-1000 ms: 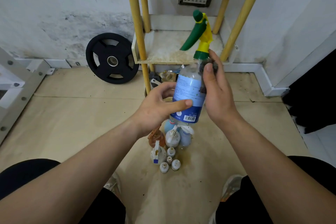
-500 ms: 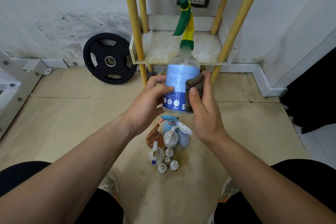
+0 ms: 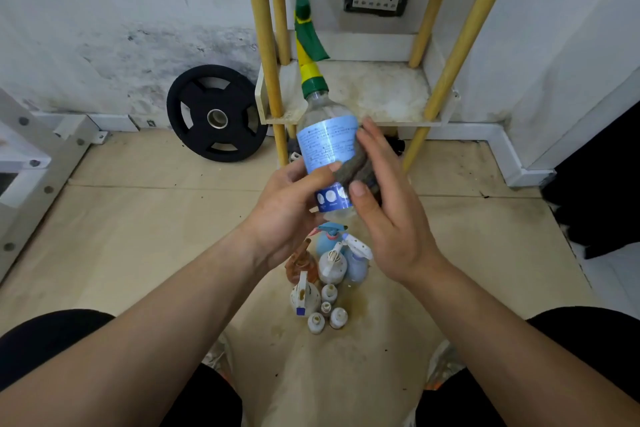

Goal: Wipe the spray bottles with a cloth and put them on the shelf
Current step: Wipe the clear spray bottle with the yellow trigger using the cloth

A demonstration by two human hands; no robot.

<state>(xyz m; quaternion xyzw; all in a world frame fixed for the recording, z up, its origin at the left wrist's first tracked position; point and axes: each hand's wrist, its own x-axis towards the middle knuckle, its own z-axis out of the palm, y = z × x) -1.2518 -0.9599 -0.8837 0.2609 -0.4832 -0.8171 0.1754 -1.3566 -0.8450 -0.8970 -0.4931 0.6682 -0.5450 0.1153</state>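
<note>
Against the stained white wall stands the low shelf [image 3: 381,97] on its yellow poles, a black weight plate [image 3: 216,114] leaning just beside it. In front of the shelf, up off the floor, there's the spray bottle [image 3: 327,142]: clear, blue label, green-and-yellow trigger head tilted a touch left. The left hand [image 3: 287,208] wraps its fingers round the bottle's lower end, thumb across the label. The right hand [image 3: 391,218] pinches the dark cloth [image 3: 360,170] under its thumb, pressing it to the bottle's right side. Below them, a cluster of small bottles [image 3: 329,270] sits on the floor
</note>
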